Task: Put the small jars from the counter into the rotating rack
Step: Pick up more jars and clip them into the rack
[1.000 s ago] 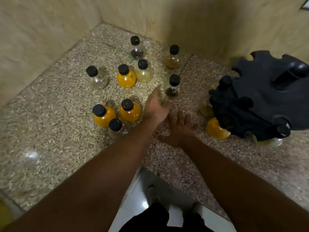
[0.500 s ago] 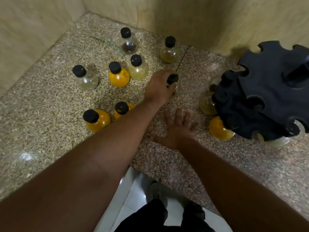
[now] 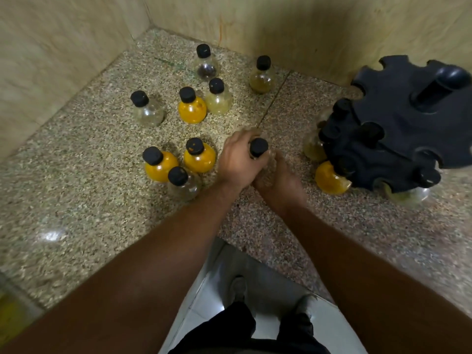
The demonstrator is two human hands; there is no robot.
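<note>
On the speckled stone counter (image 3: 76,200), near its middle, the person's left hand (image 3: 236,162) is wrapped around a small round jar (image 3: 258,147) with a black cap, the cap poking up between thumb and fingers. Half a second ago this hand was closing over the same jar further back on the counter; now the jar has been carried nearer the person and toward the right hand (image 3: 278,180). That right hand, which lay flat on the stone a moment ago, has risen to meet the jar from below and the right. Its fingers look curled under the glass body, but motion blur hides them, so whether they grip it or only steady it cannot be told.

To the right stands the black rotating rack (image 3: 408,139), its notched tiers already holding some jars, among them an orange jar (image 3: 329,178) at its lower edge. Eight jars remain on the counter to the left and behind the hands: three orange ones, for example one (image 3: 191,109) in the back group, and several clear or pale ones, one (image 3: 182,183) just beside the left wrist.

The shift suggests a handover, or a two-handed carry, toward the rack. One jar is on its way; most of the job is still ahead.
</note>
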